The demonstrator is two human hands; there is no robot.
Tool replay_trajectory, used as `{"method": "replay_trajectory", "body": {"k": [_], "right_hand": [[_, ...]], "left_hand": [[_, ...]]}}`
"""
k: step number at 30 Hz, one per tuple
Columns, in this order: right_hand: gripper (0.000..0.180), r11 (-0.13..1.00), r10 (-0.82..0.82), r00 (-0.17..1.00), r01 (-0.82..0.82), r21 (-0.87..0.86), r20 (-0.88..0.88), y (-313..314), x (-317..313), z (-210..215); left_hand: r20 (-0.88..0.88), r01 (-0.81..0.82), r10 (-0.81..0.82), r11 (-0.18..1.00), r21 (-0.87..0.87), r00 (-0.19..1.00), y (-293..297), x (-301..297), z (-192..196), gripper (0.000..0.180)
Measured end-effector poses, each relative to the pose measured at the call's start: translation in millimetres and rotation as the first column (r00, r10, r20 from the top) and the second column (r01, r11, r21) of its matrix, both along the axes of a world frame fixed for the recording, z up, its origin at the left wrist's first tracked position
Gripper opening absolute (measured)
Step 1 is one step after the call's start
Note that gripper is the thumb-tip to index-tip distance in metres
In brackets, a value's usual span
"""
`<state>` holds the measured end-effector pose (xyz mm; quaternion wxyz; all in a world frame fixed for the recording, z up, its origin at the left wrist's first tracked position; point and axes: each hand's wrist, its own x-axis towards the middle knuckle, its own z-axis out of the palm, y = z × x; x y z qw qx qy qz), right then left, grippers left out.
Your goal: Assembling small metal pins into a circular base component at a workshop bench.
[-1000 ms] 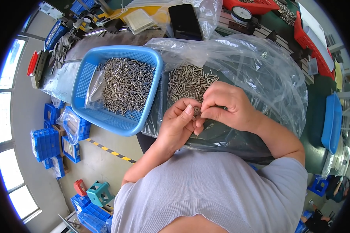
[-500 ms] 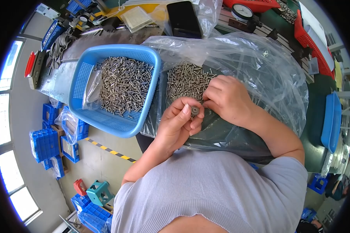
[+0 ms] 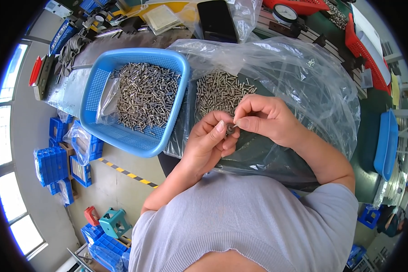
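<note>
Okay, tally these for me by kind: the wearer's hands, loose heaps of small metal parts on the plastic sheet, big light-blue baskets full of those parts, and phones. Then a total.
Hands: 2, the left hand and the right hand
Loose heap: 1
Light-blue basket: 1
Phone: 1
Total: 5

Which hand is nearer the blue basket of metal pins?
Left: the left hand is to the right of the blue basket; the right hand is farther right.
</note>
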<state>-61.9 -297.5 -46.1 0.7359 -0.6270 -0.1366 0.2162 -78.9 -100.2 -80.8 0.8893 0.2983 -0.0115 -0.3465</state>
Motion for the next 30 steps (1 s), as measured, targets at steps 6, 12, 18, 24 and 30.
{"method": "replay_trajectory", "body": {"k": [6,12,18,24,30], "right_hand": [[0.009,0.999,-0.003,0.998,0.006,-0.049,0.066,2,-1,-3],[0.009,0.978,0.032,0.956,0.031,-0.208,0.292,2,0,-6],[0.015,0.963,0.014,0.848,0.131,-0.236,0.53,8,2,-8],[0.018,0.945,0.015,0.8,0.184,-0.27,0.6,4,1,-3],[0.015,0.941,0.083,0.781,0.143,-0.307,0.619,-1,-2,0]], "left_hand": [[0.003,0.005,-0.005,1.0,0.014,1.0,1,-1,-2,0.022],[0.003,0.018,-0.018,1.0,0.018,1.0,-1,0,0,0.022],[0.028,0.007,-0.008,0.999,0.051,1.0,-1,2,2,0.024],[0.02,0.021,-0.021,0.999,0.03,1.0,-2,-1,3,0.025],[-0.022,0.007,-0.005,0.998,0.062,1.0,0,-3,0,0.024]]}}
